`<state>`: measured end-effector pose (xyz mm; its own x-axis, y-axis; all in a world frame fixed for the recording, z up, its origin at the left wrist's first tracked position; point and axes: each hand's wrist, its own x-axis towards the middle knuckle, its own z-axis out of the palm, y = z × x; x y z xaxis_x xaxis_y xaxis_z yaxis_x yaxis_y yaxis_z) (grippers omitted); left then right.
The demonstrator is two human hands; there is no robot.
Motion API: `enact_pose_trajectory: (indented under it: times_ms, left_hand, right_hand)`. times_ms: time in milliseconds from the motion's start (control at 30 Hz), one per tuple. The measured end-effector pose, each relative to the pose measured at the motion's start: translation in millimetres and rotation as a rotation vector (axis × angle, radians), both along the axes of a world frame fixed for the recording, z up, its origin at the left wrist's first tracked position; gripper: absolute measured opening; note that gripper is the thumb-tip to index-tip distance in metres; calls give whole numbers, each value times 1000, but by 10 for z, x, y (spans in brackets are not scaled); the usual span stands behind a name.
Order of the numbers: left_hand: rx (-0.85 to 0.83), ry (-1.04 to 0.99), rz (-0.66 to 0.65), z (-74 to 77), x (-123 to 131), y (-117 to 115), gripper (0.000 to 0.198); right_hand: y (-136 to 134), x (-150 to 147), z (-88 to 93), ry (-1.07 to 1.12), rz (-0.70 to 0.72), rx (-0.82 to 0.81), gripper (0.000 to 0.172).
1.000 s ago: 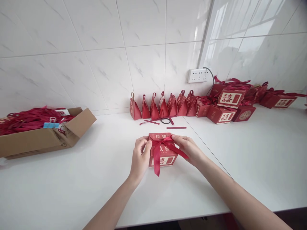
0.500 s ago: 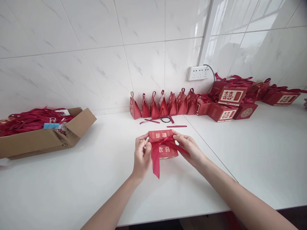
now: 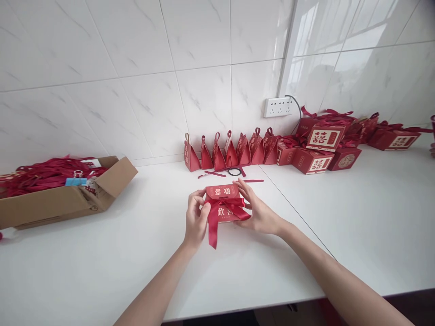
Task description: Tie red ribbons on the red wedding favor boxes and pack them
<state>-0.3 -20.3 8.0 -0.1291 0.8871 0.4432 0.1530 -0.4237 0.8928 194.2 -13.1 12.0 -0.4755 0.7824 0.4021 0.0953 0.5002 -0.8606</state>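
A red gift box (image 3: 222,191) with pale lettering is held between both hands, low over the white table. A red satin ribbon (image 3: 213,226) is tied round it in a bow, one long tail hanging down the front. My left hand (image 3: 196,222) grips the left side of the box, its thumb at the ribbon by the front edge. My right hand (image 3: 261,212) clasps the right side, fingers at the top corner and below, beside the bow's right loop. The underside of the box is hidden.
A cardboard carton (image 3: 50,210) full of red ribbons stands at left. Small red triangular boxes (image 3: 217,156) line the wall. Finished-looking ribboned boxes (image 3: 324,138) are stacked at right below a power strip (image 3: 280,107). Ribbon scraps and a black ring (image 3: 234,172) lie behind the box.
My right hand has let go of the ribbon and now clasps the box's right side. The box has shifted slightly left in view; my left hand stays on it.
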Motion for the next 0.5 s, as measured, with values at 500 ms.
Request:
enact_pose_trajectory:
  times_ms: [500]
  left_hand:
    - [-166,48,-373,25,75,-28,75]
  right_hand:
    - [76,1,-80,57,-144,112,94]
